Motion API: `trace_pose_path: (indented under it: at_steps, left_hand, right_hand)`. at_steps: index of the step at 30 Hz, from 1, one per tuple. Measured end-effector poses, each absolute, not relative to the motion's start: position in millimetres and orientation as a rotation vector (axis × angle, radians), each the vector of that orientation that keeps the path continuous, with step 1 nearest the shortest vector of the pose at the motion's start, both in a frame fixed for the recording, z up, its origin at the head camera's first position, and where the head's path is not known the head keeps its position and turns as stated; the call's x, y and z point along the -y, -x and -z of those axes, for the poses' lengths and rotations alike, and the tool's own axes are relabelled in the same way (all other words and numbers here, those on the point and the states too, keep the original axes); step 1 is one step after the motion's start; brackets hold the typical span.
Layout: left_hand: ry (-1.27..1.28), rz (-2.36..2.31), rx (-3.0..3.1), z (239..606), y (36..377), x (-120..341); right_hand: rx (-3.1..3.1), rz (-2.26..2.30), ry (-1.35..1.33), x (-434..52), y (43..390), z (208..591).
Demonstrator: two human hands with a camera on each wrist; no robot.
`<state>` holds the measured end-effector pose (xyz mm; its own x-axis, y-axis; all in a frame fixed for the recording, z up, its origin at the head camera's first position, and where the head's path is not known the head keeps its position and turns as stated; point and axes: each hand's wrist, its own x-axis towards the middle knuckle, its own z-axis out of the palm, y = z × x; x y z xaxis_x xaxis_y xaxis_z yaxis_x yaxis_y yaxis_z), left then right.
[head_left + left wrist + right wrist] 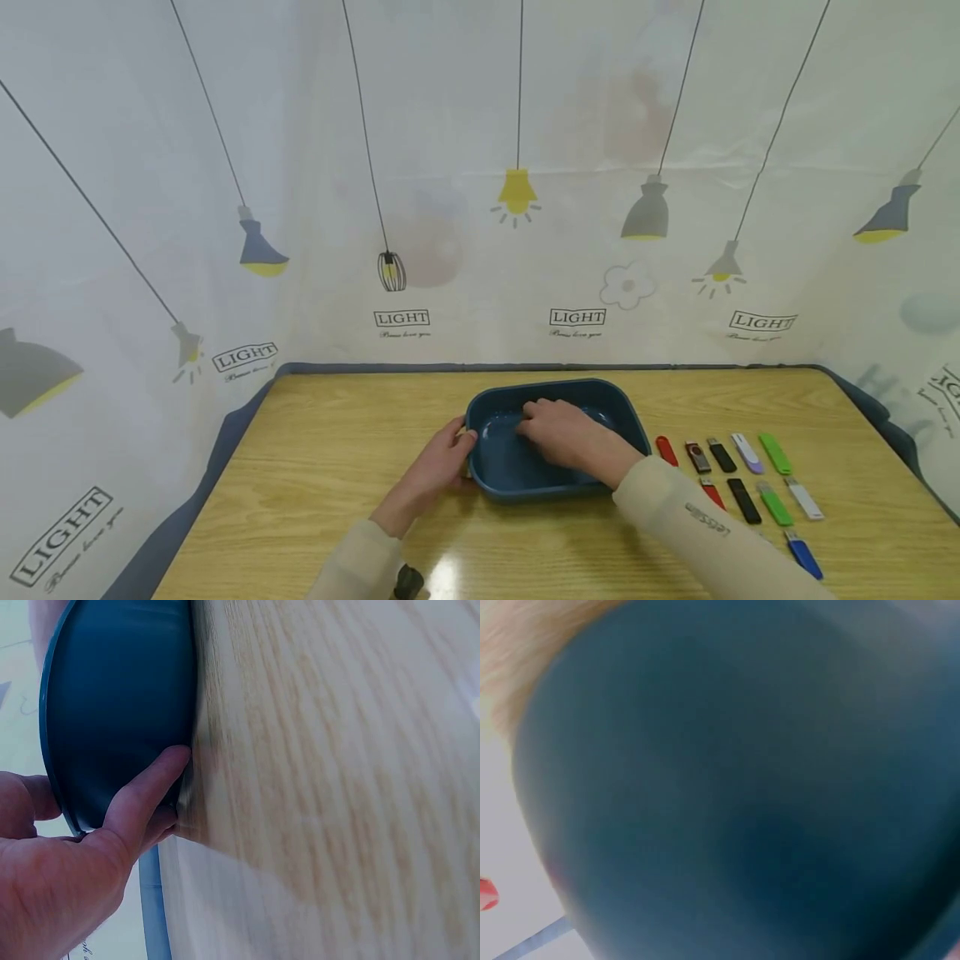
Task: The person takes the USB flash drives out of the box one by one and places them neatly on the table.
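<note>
- The tray (491, 479) is sitting mid-table (315, 467), with USB sticks (742, 479) lined up well to its right.
- The left hand (438, 471) is gripping the tray's left rim, fingers against its outer wall.
- The right hand (558, 433) is lying inside; whether it is holding anything, I cannot tell.
- Judgement: keeping that rim grip firm is stopping the tray from sliding.

The light is bright and soft. A white shiny spot sits on the yellow wooden bench (442, 575) near the bottom edge. The head view bends at its sides. The right wrist view is all blurry.
</note>
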<state>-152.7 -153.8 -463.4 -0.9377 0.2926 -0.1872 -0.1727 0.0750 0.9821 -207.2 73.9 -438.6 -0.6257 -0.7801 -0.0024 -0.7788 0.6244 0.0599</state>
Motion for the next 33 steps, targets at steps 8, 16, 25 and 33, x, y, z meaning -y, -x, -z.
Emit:
trace_pose_path:
  at_steps: [8, 16, 25, 33]
  left_hand:
    - [-0.100, -1.921, -2.039, 462, 154, 153]
    - [-0.108, -1.919, -2.025, 462, 153, 154]
    - [-0.104, -1.912, -2.031, 462, 153, 154]
    - [-0.097, -1.899, -2.047, 462, 153, 154]
  right_hand:
    - [2.777, 0.162, -1.273, -84, 209, 436]
    - [2.973, -0.123, -1.223, -77, 209, 437]
    - [3.047, -0.278, -1.192, -73, 211, 443]
    - [2.987, -0.355, -1.262, -75, 214, 449]
